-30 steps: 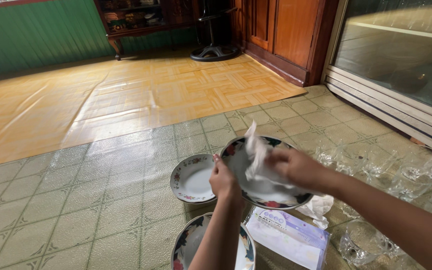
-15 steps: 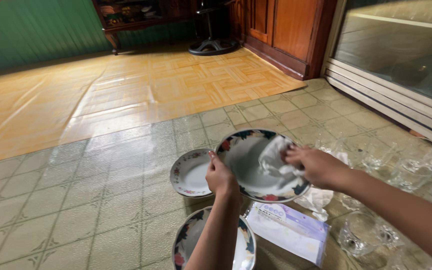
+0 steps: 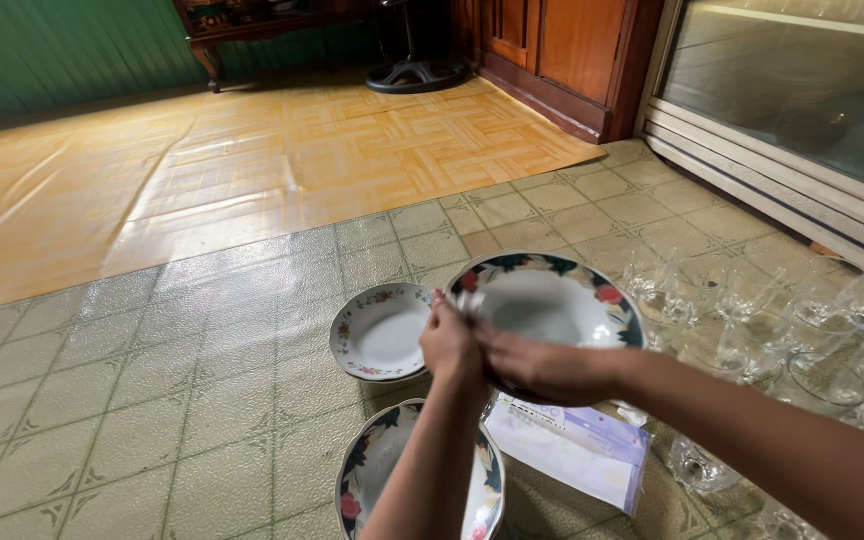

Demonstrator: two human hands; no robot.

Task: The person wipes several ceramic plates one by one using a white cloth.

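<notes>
My left hand [image 3: 449,345] grips the near-left rim of a white deep plate with a dark floral border [image 3: 562,300], held tilted above the floor. My right hand [image 3: 542,365] lies against the plate's near edge close to my left hand, pressing a white tissue [image 3: 469,309], of which only a small bit shows between the two hands.
A smaller floral plate [image 3: 380,332] lies on the green tiled floor left of my hands. Another dark-bordered plate [image 3: 370,470] sits below them, beside a flat tissue pack [image 3: 567,450]. Several clear glasses [image 3: 792,330] stand at right. A sliding glass door [image 3: 802,90] runs along the right.
My right hand has moved the tissue from the plate's middle and right side across to the near-left rim beside my left hand. The plate now faces the camera more fully.
</notes>
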